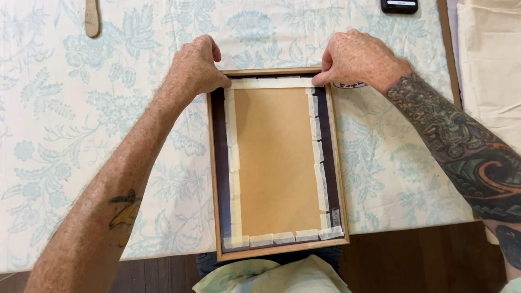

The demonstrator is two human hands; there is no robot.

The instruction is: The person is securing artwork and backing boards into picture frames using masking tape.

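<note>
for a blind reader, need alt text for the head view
Two bare hands, left hand and right hand, press a strip of masking tape along the top edge of a wooden picture frame lying face down on a floral tablecloth. Tape already borders its brown backing board.

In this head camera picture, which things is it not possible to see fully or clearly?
- Front of the picture frame: it lies face down, so only the taped backing board shows.
- Fingertips of the left hand and right hand: curled onto the frame's top edge.
- Wooden tool and dark device: cut off by the top edge.
- Small label: mostly under the right hand.
</note>
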